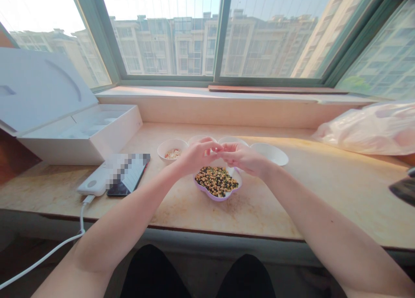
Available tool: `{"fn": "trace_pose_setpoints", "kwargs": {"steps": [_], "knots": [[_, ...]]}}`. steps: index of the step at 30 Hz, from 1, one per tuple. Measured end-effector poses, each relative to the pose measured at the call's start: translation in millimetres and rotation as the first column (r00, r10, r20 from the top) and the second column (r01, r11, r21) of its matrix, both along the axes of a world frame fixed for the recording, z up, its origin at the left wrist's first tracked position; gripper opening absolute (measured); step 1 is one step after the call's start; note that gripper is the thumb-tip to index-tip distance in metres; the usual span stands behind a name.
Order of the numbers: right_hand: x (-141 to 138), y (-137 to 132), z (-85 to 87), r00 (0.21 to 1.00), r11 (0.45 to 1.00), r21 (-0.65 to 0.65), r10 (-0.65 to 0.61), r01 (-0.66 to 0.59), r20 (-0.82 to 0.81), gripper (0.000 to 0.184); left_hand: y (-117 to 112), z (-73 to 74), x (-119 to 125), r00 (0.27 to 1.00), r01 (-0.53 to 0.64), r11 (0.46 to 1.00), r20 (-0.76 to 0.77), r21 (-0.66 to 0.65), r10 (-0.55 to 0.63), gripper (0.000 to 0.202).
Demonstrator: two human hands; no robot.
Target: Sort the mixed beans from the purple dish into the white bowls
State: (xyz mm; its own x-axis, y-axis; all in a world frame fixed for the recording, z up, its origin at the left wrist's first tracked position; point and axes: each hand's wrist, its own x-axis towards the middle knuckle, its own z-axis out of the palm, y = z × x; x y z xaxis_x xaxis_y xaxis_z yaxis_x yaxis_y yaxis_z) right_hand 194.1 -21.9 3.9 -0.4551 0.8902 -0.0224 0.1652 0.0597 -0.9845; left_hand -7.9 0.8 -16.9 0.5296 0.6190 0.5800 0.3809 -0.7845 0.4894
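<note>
My left hand [199, 154] and my right hand [243, 156] meet at the fingertips above the far edge of a purple-rimmed, scalloped bowl [216, 198]. Mixed yellow, green and black beans [214, 181] fill most of that bowl. Both hands have their fingers pinched; whatever lies between them is too small to make out. Behind them several white bowls stand in a row. The leftmost bowl [162, 152] contains pale bits, and the rightmost bowl [274, 153] shows a white inside. My hands partly cover the two middle bowls.
An open white box [113, 131] stands at the left. In front of it lie a white power bank [92, 181] with a cable [81, 216] and a phone [121, 189]. A plastic bag [369, 127] rests at the right, near a dark object [405, 190]. Windows rise behind the counter.
</note>
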Motion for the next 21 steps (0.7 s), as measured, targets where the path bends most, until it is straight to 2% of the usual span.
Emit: {"fn": "trace_pose_setpoints", "kwargs": {"steps": [7, 11, 14, 16, 18, 21], "knots": [[2, 2, -2.9, 1.000, 1.000, -0.009, 0.001, -0.002, -0.027, 0.043, -5, 6.7, -5, 1.000, 0.014, 0.997, -0.011, 0.082, -0.013, 0.018], [1, 2, -1.4, 1.000, 1.000, 0.015, -0.023, 0.023, -0.008, 0.048, -1, 3.4, -8, 0.999, -0.021, 0.995, -0.029, 0.100, 0.024, 0.020], [0, 2, -0.9, 0.977, 0.985, 0.122, -0.140, 0.121, 0.161, 0.053, 7, 1.3, -12, 0.986, -0.139, 0.982, -0.077, 0.130, 0.150, 0.021], [-1, 0, -1.2, 0.912, 0.952, 0.276, -0.227, 0.133, 0.343, 0.042, 14, 2.7, -15, 0.953, -0.221, 0.958, -0.166, 0.183, 0.252, 0.021], [-3, -4, -1.4, 0.845, 0.919, 0.395, -0.218, 0.010, 0.488, 0.027, 20, 6.6, -18, 0.900, -0.263, 0.927, -0.277, 0.267, 0.335, 0.020], [-9, -12, -1.3, 0.800, 0.866, 0.411, -0.023, -0.283, 0.599, 0.023, 26, 14.3, -20, 0.827, -0.264, 0.903, -0.401, 0.340, 0.393, 0.025]]}}
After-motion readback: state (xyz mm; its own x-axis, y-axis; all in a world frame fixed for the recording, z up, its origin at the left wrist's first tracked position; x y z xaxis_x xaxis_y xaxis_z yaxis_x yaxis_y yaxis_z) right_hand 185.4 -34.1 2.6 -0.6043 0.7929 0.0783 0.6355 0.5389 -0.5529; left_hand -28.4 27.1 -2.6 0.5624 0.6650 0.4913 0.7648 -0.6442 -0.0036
